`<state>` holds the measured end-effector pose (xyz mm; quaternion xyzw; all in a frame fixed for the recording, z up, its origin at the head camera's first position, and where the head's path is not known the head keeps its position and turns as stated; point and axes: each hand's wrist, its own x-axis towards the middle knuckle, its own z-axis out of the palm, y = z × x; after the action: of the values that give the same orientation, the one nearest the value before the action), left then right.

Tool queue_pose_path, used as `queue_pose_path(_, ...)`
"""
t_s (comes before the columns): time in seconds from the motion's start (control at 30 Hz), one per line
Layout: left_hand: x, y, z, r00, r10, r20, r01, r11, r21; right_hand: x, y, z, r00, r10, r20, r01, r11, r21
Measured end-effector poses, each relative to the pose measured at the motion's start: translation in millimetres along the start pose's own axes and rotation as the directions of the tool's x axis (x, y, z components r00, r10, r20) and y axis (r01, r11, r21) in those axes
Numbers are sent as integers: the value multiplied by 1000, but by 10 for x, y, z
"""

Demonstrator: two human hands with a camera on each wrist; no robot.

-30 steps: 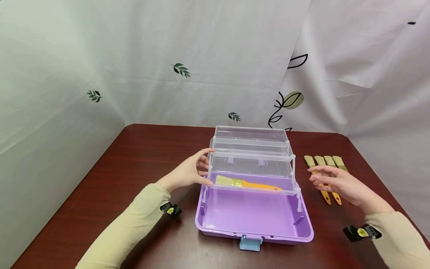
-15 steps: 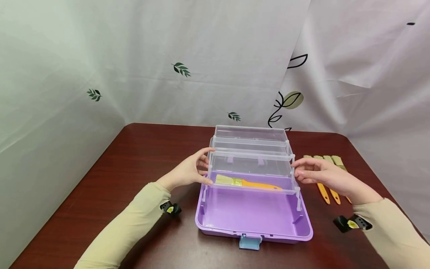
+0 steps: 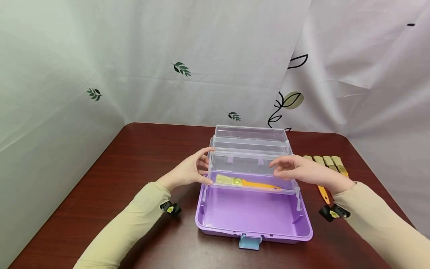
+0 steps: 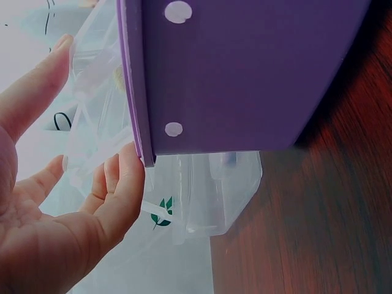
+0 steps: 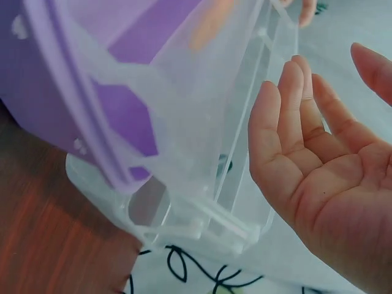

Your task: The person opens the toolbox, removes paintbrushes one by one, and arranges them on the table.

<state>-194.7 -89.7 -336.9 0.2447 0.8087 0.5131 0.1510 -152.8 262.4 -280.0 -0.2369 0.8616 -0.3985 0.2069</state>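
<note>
A purple toolbox (image 3: 248, 209) stands with clear tiered trays (image 3: 252, 163) raised over its back half. A paintbrush (image 3: 252, 184) with pale bristles and an orange handle lies in the lowest tray. My left hand (image 3: 188, 170) is at the trays' left end, its thumb and fingers spread along the side. In the left wrist view, that hand's thumb (image 4: 52, 70) meets the clear plastic and one finger reaches the purple rim. My right hand (image 3: 302, 171) hovers over the trays' right end, fingers loosely bent and holding nothing.
Several more paintbrushes (image 3: 330, 164) lie side by side on the dark red table (image 3: 134, 160), right of the box and partly hidden by my right arm. A blue latch (image 3: 250, 242) hangs at the box's front. A pale curtain (image 3: 134, 56) stands behind.
My right hand has moved left, from over the loose paintbrushes to above the trays' right end. My left hand, the box and the brush in the tray have stayed put.
</note>
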Motion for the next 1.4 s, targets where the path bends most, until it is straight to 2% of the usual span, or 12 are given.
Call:
queue_pose_path(0.17, 0, -2, 3, 1000, 2, 1, -2, 1000, -1, 110, -66, 77, 1000, 12, 28, -10, 998, -68)
queue_pose_path(0.37, -2, 3, 6, 1000, 6, 2, -6, 1000, -6, 226, -94, 160, 998, 13, 61, -8, 996, -84)
queue_pose_path(0.73, -24, 18, -3, 1000, 28, 7, -28, 1000, 8, 357, -95, 238, 997, 21, 76, -10, 989, -149)
queue_pose_path(1.4, -21, 14, -7, 1000, 20, 3, -20, 1000, 1, 538, -136, 370, 994, -31, 106, 53, 975, -217)
